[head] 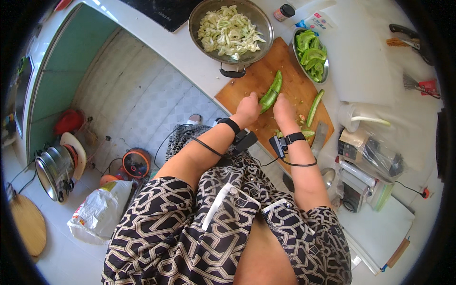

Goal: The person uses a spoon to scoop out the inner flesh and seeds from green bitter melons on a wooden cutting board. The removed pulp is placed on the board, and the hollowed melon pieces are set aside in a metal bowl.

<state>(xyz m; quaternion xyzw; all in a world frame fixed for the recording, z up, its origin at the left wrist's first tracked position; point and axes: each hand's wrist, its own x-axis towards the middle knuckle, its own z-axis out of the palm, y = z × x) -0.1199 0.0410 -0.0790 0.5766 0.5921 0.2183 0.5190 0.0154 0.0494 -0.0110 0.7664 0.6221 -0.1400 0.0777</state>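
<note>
A long green pepper [274,89] lies at a slant over the wooden cutting board [242,80], a dark line crossing its middle. My left hand [249,106] grips its lower left edge. The curled fingers of my right hand [284,109] are on its right side; their tips are partly hidden. To the right rests another pepper piece [315,108]. A smaller pepper piece [307,133] lies near my right wrist, among scattered seeds and scraps. A knife with a broad metal blade [319,137] lies along the board's right edge, its handle hidden behind my forearm.
A two-handled metal pan [266,26] of cut cauliflower stands beyond the board. To its right are a metal bowl [326,73] of green pepper pieces and a small jar [284,13]. A plastic container [348,115] and a bagged appliance [370,151] crowd the right counter.
</note>
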